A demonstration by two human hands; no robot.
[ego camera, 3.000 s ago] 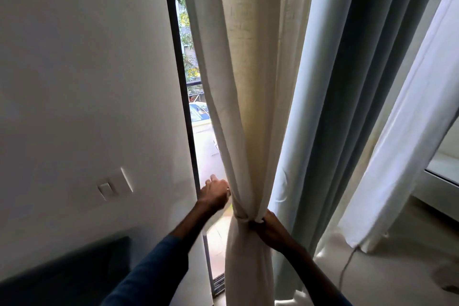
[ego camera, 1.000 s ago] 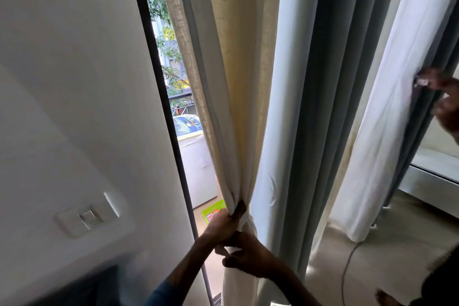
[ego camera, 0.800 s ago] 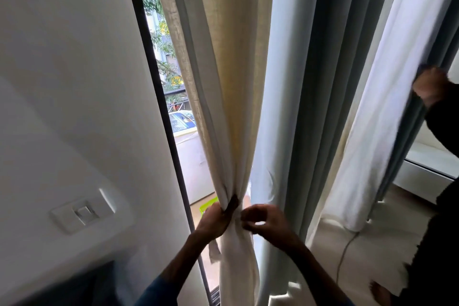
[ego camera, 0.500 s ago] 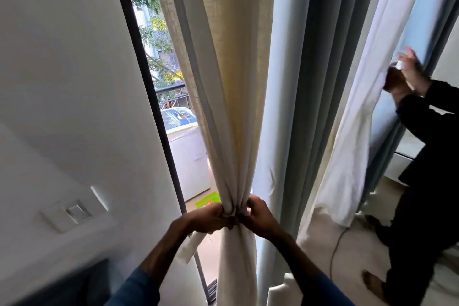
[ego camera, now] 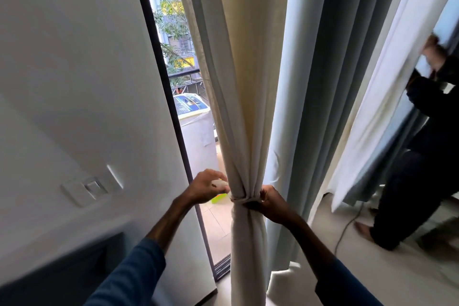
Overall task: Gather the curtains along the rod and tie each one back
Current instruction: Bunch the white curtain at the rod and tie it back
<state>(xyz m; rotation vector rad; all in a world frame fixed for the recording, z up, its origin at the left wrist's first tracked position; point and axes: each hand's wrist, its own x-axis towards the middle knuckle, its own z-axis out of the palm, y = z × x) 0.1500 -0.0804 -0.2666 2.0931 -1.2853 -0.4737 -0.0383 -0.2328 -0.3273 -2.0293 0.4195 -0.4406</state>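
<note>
A cream curtain (ego camera: 248,82) hangs gathered into a bundle beside the window frame, cinched at waist height by a pale tie-back band (ego camera: 242,199). My left hand (ego camera: 207,186) sits at the bundle's left side and pinches one end of the band. On the right side, my right hand (ego camera: 270,204) grips the band and the gathered cloth. To the right hangs a blue-grey curtain (ego camera: 323,82), loose and untied. Farther right is a white curtain (ego camera: 387,82).
A second person in dark clothes (ego camera: 427,156) stands at the right edge, hands on the white curtain. A dark window frame (ego camera: 169,107) and a white wall with a switch plate (ego camera: 92,187) lie to the left. A cable (ego camera: 347,228) trails on the floor.
My hands have parted from the middle of the bundle to its two sides, with the band now drawn round it. The other person has shifted right.
</note>
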